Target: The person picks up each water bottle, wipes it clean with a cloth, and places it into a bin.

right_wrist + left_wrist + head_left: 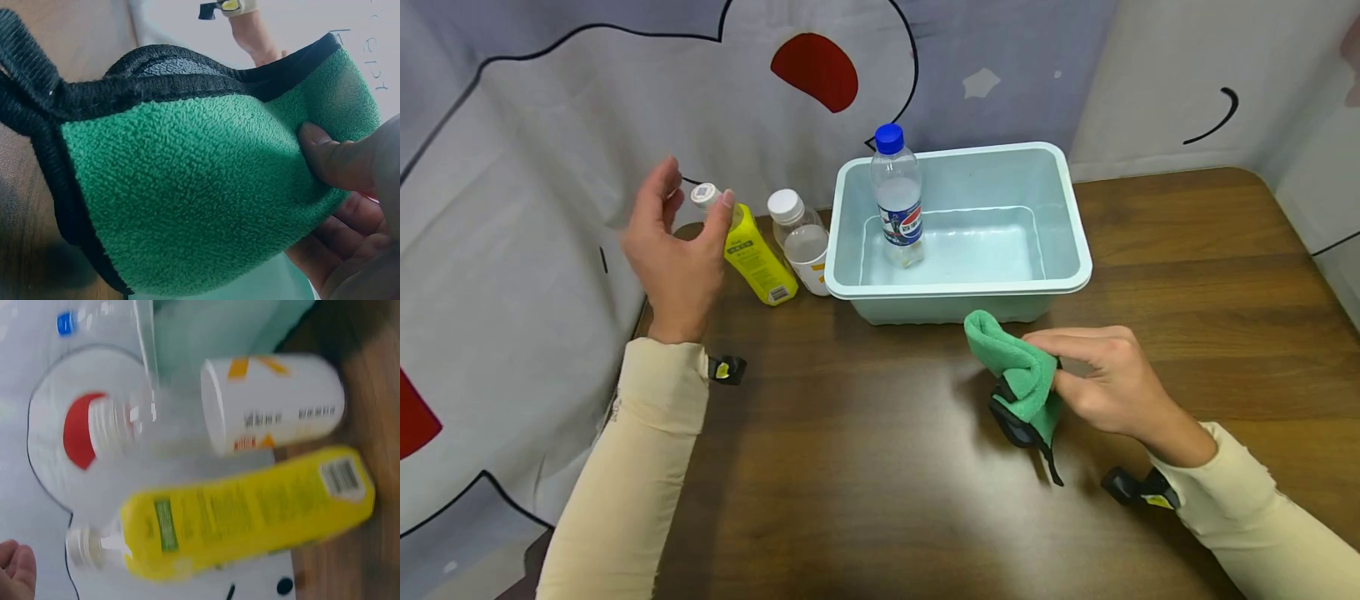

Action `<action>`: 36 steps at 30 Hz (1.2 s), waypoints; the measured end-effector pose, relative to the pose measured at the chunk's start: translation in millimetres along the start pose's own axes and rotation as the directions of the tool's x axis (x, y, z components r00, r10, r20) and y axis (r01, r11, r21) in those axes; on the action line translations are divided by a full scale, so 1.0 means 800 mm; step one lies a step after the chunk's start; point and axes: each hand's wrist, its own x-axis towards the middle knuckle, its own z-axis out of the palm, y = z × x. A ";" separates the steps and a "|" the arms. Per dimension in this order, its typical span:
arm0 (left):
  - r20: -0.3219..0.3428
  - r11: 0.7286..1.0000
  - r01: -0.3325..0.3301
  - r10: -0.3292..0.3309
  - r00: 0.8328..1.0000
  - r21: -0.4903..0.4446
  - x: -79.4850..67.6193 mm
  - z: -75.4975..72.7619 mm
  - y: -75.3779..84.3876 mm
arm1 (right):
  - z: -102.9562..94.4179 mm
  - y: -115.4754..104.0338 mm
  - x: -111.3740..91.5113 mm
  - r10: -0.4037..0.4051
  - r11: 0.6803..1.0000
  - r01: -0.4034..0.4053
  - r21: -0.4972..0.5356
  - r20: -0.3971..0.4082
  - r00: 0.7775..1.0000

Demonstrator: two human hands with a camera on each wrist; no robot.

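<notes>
My right hand (1112, 379) pinches a green towelling cloth (1018, 367) with black edging, held above the table in front of the tub. Close up in the right wrist view, the thumb presses on the cloth (187, 181), and a black loop sticks out from its corner. At the left, my left hand (677, 250) is raised with fingers spread beside the white cap of a bottle with a yellow label (760, 262). The left wrist view shows a gap between the fingertips and that yellow-labelled bottle (250, 515).
A clear bottle with a white cap and white label (808, 250) stands between the yellow-labelled bottle and a pale blue-green plastic tub (955, 292). Inside the tub stands a blue-capped Pepsi bottle (898, 196). A patterned curtain (1000, 50) hangs behind the wooden table (850, 467).
</notes>
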 end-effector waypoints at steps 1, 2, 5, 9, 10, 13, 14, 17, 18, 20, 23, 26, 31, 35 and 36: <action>-0.004 0.999 -0.018 0.018 1.000 -0.035 -0.005 0.004 0.002 | -0.001 0.000 0.000 0.006 1.000 -0.006 -0.002 0.004 1.000; 0.004 0.998 -0.030 0.030 1.000 -0.052 -0.010 0.008 0.004 | -0.001 0.000 -0.001 0.011 1.000 -0.011 -0.002 0.006 1.000; 0.081 1.000 -0.008 0.010 0.997 -0.019 -0.022 0.020 0.006 | -0.001 0.000 -0.001 -0.010 1.000 0.010 0.004 -0.002 1.000; 0.189 0.991 0.071 -0.092 0.978 0.115 -0.030 0.035 0.003 | 0.000 0.001 -0.001 -0.047 0.999 0.048 0.022 -0.019 0.999; 0.209 0.987 0.077 -0.105 0.972 0.141 -0.030 0.038 0.002 | 0.000 0.001 -0.001 -0.054 0.998 0.054 0.024 -0.021 0.998; 0.241 0.977 0.071 -0.120 0.963 0.200 -0.030 0.049 0.000 | 0.000 0.001 -0.001 -0.053 0.998 0.053 0.026 -0.024 0.998; 0.243 0.974 0.065 -0.119 0.963 0.218 -0.029 0.052 0.000 | 0.000 0.001 -0.001 -0.051 0.998 0.052 0.026 -0.024 0.998; 0.233 0.961 0.053 -0.119 0.965 0.271 -0.027 0.062 0.000 | 0.000 0.001 -0.002 -0.049 0.998 0.050 0.027 -0.022 0.999; 0.232 0.956 0.060 -0.130 0.964 0.286 -0.026 0.066 0.001 | -0.001 0.001 -0.002 -0.049 0.998 0.049 0.028 -0.020 0.999; 0.237 0.948 0.077 -0.154 0.959 0.308 -0.024 0.071 0.001 | -0.001 0.000 -0.003 -0.049 0.998 0.049 0.030 -0.018 0.999; 0.242 0.939 0.108 -0.194 0.951 0.327 -0.022 0.078 0.001 | -0.002 -0.002 -0.003 -0.047 0.999 0.048 0.027 -0.016 0.999; 0.228 0.932 0.134 -0.219 0.949 0.337 -0.019 0.083 -0.001 | -0.003 -0.003 -0.003 -0.043 0.999 0.044 0.018 -0.017 0.999; 0.221 0.930 0.153 -0.235 0.947 0.335 -0.018 0.086 -0.005 | -0.003 -0.002 -0.004 -0.037 0.999 0.037 0.006 -0.017 0.999; 0.219 0.934 0.157 -0.235 0.947 0.321 -0.020 0.084 -0.006 | -0.003 -0.002 -0.004 -0.031 1.000 0.031 0.003 -0.015 0.999; 0.219 0.935 0.157 -0.234 0.947 0.319 -0.020 0.083 -0.006 | -0.004 -0.002 -0.004 -0.030 1.000 0.030 0.002 -0.014 0.999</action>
